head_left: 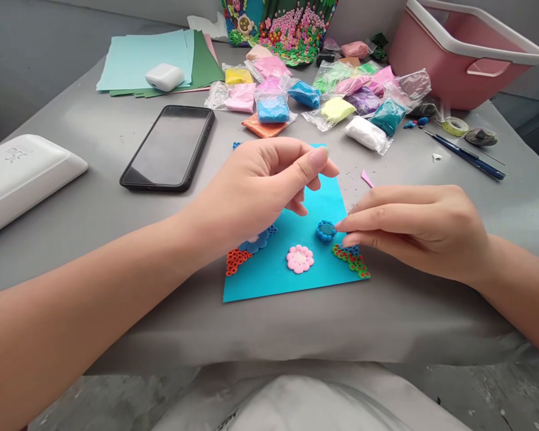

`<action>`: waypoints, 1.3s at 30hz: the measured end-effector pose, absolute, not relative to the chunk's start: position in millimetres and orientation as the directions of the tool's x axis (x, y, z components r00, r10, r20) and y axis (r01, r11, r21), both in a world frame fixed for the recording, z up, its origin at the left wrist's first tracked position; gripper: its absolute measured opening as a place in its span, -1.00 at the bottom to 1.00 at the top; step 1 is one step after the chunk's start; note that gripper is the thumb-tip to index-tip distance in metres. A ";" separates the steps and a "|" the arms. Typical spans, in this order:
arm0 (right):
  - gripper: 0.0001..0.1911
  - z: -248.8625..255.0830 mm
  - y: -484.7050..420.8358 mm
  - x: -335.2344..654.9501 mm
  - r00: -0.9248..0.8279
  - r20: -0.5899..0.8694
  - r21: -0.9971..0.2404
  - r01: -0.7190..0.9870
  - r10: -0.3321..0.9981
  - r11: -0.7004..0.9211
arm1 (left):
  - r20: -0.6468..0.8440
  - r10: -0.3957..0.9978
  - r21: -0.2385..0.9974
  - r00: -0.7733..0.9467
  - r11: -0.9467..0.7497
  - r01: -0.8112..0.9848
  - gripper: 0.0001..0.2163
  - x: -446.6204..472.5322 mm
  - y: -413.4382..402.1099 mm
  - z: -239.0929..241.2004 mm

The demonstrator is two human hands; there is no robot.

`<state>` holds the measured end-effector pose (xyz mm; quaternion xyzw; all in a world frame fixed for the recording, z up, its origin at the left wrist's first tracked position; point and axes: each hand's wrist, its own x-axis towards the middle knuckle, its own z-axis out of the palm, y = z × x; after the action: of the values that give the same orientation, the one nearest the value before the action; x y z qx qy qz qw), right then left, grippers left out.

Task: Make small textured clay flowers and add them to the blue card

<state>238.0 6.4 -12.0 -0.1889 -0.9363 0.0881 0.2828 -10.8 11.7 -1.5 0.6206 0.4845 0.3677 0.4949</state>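
Observation:
My left hand [265, 185] hovers over the bright blue sheet [269, 284], thumb and forefinger pinched together and the other fingers curled; anything between the tips is too small or hidden to make out. At the sheet's right side, my right hand [424, 230] has its fingers drawn together, the fingertips at the edge of a small blue clay flower [326, 230] with a teal centre. What they pinch is hidden. A pink clay flower [300, 259] lies below it. Orange clay rings [237, 261] and green rings with red centres [357, 263] fill the lower corners. My left hand partly covers a larger blue flower [256, 242].
Several bagged clay packets [272, 109] lie behind the sheet, beside a pink basket [435, 66]. A phone [168, 146], white power bank [27, 173] and earbud case [164, 76] are left. A blue pen-like tool [465, 154] and pink tool [367, 178] lie right.

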 end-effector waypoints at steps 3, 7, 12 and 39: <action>-0.93 -16.0 7.0 238.0 -0.765 0.492 -0.308 0.293 0.415 0.905 | -0.015 0.966 0.968 0.259 -0.051 0.247 -0.63 -11.7 12.0 -2.6; -0.86 -23.0 10.1 238.2 -0.756 0.479 -0.351 0.301 0.446 0.887 | -0.022 0.967 0.966 0.254 -0.045 0.253 -0.61 -11.9 11.9 -2.8; -0.84 -27.1 15.0 238.9 -0.770 0.477 -0.326 0.294 0.425 0.898 | -0.031 0.964 0.973 0.263 -0.031 0.229 -0.63 -11.6 11.3 -2.0; -0.84 -34.5 14.4 232.5 -0.734 0.443 -0.452 0.313 0.514 0.836 | -0.085 0.949 0.985 0.303 0.035 0.170 -0.94 -3.5 11.4 0.4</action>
<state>232.5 14.4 -34.5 -0.2261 -0.9143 0.1764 0.2860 -3.5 11.4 0.4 0.5956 0.4697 0.3578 0.5447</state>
